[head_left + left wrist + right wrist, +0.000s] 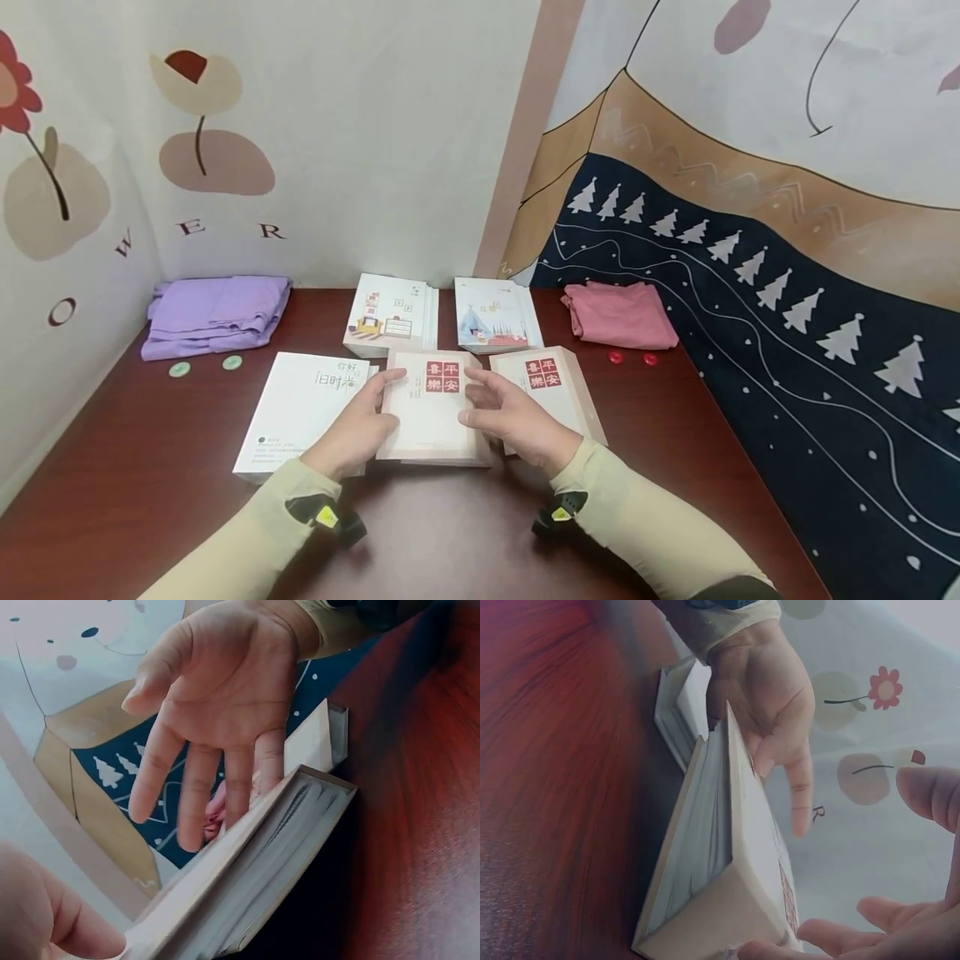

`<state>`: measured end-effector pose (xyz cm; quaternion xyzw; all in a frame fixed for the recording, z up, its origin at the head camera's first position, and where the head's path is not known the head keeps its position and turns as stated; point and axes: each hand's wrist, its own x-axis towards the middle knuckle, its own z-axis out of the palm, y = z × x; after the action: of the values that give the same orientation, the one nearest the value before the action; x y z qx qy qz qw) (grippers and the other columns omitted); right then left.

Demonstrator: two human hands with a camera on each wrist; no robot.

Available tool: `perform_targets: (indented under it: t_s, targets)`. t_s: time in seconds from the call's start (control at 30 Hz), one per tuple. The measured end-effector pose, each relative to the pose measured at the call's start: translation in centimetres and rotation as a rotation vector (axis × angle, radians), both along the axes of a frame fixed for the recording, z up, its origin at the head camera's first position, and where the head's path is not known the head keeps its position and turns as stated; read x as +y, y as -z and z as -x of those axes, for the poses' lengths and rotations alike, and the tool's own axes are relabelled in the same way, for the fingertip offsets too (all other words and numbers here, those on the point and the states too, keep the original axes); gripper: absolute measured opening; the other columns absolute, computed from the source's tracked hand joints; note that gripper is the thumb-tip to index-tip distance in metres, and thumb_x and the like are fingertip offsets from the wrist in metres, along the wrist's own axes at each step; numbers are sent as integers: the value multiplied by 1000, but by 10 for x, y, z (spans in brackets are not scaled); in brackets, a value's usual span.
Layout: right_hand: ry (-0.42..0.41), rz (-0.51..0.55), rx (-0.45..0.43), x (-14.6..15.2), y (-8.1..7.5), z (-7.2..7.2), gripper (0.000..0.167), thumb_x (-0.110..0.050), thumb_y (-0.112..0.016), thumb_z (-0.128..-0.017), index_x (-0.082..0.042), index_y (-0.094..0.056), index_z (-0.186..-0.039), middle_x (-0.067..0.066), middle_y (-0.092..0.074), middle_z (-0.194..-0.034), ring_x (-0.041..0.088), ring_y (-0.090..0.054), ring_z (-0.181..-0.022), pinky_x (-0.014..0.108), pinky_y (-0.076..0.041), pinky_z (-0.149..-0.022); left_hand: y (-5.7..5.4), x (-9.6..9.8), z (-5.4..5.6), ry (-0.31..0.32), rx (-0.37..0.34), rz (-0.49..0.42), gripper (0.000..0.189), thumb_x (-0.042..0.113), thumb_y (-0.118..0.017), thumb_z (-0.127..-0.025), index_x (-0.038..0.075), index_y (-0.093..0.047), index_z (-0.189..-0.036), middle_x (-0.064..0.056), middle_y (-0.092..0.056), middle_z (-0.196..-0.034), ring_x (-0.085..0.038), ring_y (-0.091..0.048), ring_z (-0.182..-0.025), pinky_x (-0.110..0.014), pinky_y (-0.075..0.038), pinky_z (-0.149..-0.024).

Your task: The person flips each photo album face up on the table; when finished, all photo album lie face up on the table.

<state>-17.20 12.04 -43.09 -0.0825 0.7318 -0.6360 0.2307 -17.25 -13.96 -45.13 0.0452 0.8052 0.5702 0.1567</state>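
A cream album (429,427) with four red character squares on its cover lies in the middle of the table, between both hands. My left hand (352,432) is at its left side, thumb by the cover edge and index finger stretched toward the top corner. At the right side my right hand (517,419) has its fingers extended, with the fingertips at the cover's edge. The left wrist view shows that right palm (225,694) spread beside the album. Loose pale pages show between the covers (757,862) in the right wrist view.
A matching cream album (551,400) lies under the right hand's side, and a white album (288,417) at left. Behind stand two illustrated stacks (393,312) (495,312). Purple cloth (217,312) with green buttons (232,362) sits back left; pink cloth (618,312) with red buttons (615,357) back right.
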Motion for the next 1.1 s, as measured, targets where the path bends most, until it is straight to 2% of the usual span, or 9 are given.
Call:
perform_targets:
  t_s: [0.17, 0.3, 0.47, 0.7, 0.93, 1.1]
  targets:
    - [-19, 12, -21, -2, -5, 0, 80, -20, -73, -97, -14, -33, -166, 23, -42, -164, 37, -39, -154, 58, -42, -118, -12, -2, -1, 15, 39, -58, 82, -10, -45, -87, 7, -25, -165, -27, -43, -160, -34, -59, -129, -35, -53, -98]
    - [-25, 43, -34, -5, -7, 1, 80, -17, -71, -98, -12, -31, -166, 23, -40, -165, 37, -37, -154, 61, -41, -117, -21, -5, -2, 19, 50, -156, 79, -8, -46, -92, 8, -23, -166, -31, -46, -156, -36, -62, -124, -30, -60, -86]
    - [-24, 86, -42, -7, -8, 1, 80, -13, -70, -98, -11, -30, -166, 23, -38, -166, 37, -36, -155, 60, -40, -118, -28, -8, -4, 56, 96, -202, 80, -3, -52, -98, 9, -18, -168, -35, -43, -157, -44, -55, -135, -29, -58, -94]
    - [-42, 157, -48, -8, -5, 2, 81, -9, -67, -99, -10, -26, -168, 25, -36, -166, 39, -39, -152, 56, -43, -117, -30, -10, -5, 114, 158, -253, 81, -2, -54, -100, 8, -14, -169, -37, -36, -161, -52, -45, -143, -28, -54, -101]
    - [-94, 226, -75, -7, -6, 3, 81, -5, -60, -102, -16, -17, -170, 26, -30, -169, 41, -40, -151, 52, -46, -115, -32, -11, -7, 156, 224, -237, 81, 7, -57, -104, 11, -11, -170, -38, -34, -161, -55, -43, -145, -46, -50, -110]
    - [-137, 308, -99, -6, -6, 3, 82, -23, -57, -108, -22, -5, -172, 25, -18, -173, 43, -26, -158, 59, -40, -118, -30, -8, -6, 202, 248, -244, 79, 11, -58, -107, 14, -12, -171, -31, -34, -165, -51, -48, -142, -27, -48, -108]
